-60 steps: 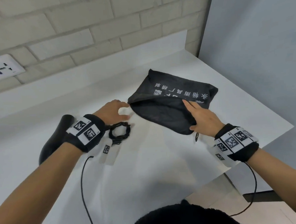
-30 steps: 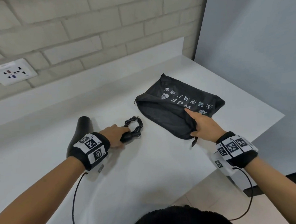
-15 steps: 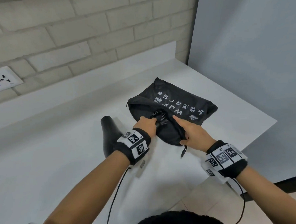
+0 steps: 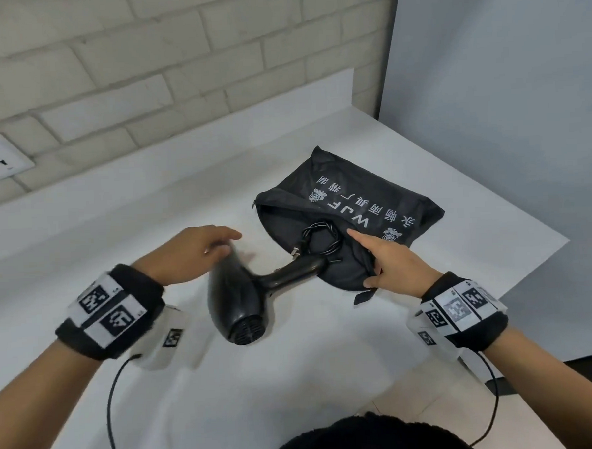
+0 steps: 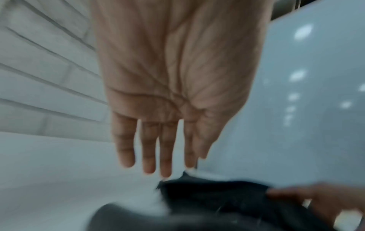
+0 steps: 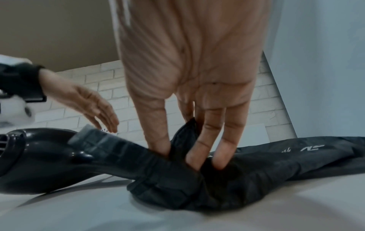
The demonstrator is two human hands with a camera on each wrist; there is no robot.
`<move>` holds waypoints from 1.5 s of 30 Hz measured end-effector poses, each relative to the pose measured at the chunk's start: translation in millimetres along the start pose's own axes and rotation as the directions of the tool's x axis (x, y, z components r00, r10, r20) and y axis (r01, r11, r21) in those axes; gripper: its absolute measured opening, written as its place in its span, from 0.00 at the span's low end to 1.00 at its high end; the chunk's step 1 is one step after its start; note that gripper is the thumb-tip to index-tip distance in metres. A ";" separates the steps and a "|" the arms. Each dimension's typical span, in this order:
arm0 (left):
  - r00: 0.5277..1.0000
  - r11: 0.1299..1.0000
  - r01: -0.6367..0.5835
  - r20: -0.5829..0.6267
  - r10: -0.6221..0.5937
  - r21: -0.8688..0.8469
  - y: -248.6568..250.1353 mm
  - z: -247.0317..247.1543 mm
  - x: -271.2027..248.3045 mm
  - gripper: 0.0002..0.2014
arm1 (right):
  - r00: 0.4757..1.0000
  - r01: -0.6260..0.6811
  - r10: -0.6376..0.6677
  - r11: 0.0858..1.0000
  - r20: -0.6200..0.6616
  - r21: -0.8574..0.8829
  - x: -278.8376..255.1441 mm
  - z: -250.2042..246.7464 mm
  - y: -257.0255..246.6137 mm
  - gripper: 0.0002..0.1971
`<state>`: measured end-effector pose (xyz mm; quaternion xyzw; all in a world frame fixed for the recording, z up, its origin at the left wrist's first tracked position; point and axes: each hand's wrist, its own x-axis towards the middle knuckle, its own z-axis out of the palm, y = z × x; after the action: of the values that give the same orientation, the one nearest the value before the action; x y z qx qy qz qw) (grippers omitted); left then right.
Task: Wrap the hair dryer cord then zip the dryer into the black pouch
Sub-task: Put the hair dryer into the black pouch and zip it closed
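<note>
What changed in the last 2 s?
The coiled cord went from the table into the pouch mouth, the dryer slid over, handle end now at the opening. The left hand let go of the cord and hovers open above the dryer. Unchanged: right hand holding the pouch edge, pouch unzipped.

Three views covering one tabletop

The head camera is looking down from above; both wrist cameras are looking close along the palms toward the far wall, all sharing the black pouch (image 4: 352,218) and hair dryer (image 6: 39,157).

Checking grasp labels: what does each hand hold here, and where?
The right hand holds the black pouch by the near edge of its mouth. The left hand, fingers straight above the hair dryer, grips nothing.
</note>
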<state>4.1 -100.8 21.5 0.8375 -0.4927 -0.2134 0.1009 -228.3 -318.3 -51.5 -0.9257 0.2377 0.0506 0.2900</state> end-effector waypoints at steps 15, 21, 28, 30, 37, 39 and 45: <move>0.952 0.903 -0.296 0.175 0.252 0.311 -50.7 35.7 12.3 0.64 | 0.994 -0.096 0.098 0.994 -0.047 0.049 -0.1 1.6 -3.8 0.45; 0.951 0.949 -0.305 -0.028 0.308 0.085 -18.7 72.4 -0.4 0.51 | 0.988 -0.117 0.119 0.993 -0.096 0.026 -1.2 -3.1 4.9 0.38; 0.972 0.974 -0.227 0.070 0.225 0.023 -7.9 98.5 -8.0 0.40 | 0.985 -0.089 0.096 0.995 -0.143 0.055 -6.2 -7.1 13.9 0.36; 0.978 0.983 -0.184 0.095 0.183 -0.002 -9.8 96.3 -7.7 0.34 | 0.985 -0.073 0.081 0.996 -0.151 0.061 -6.8 -5.6 15.9 0.37; 0.973 0.976 -0.218 0.073 0.217 0.010 3.4 91.2 -1.3 0.27 | 0.981 -0.005 0.023 0.996 -0.191 0.094 -9.4 0.3 15.0 0.40; 0.976 0.976 -0.216 0.038 0.215 0.020 3.1 89.0 5.0 0.30 | 0.982 0.021 -0.004 0.996 -0.189 0.087 -11.3 2.3 17.8 0.40; 0.985 0.991 -0.130 -0.113 0.129 -0.002 7.1 79.8 20.7 0.35 | 0.972 0.019 0.003 0.995 -0.236 0.095 -20.3 6.2 24.9 0.40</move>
<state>-29.1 -118.9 -52.0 0.8140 -0.5388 -0.1609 0.1460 -257.6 -324.4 -64.7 -0.9111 0.2688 -0.0722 0.3041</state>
